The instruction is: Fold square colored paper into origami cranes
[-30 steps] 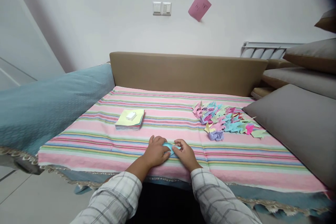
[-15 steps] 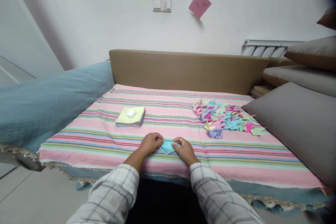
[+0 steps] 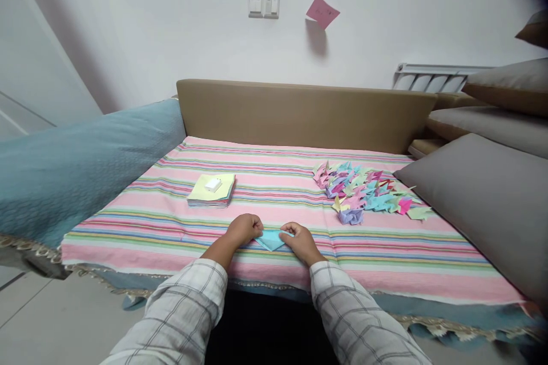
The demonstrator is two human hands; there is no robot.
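A light blue folded paper (image 3: pixel 270 238) lies flat on the striped cloth (image 3: pixel 385 256) near its front edge, shaped like a downward triangle. My left hand (image 3: pixel 244 229) is curled into a fist and pinches the paper's left corner. My right hand (image 3: pixel 301 241) has its fingers bent and pinches the paper's right edge. Both sleeves are checked grey and white.
A stack of coloured paper squares (image 3: pixel 212 190) with a small white object (image 3: pixel 213 185) on top lies to the left. A heap of folded paper cranes (image 3: pixel 363 191) lies to the right. Grey cushions (image 3: pixel 483 199) border the right, a blue blanket (image 3: pixel 77 165) the left.
My left hand has slid left off the paper's middle, so the blue triangle now shows between both hands. The pink note on the wall has flapped upward.
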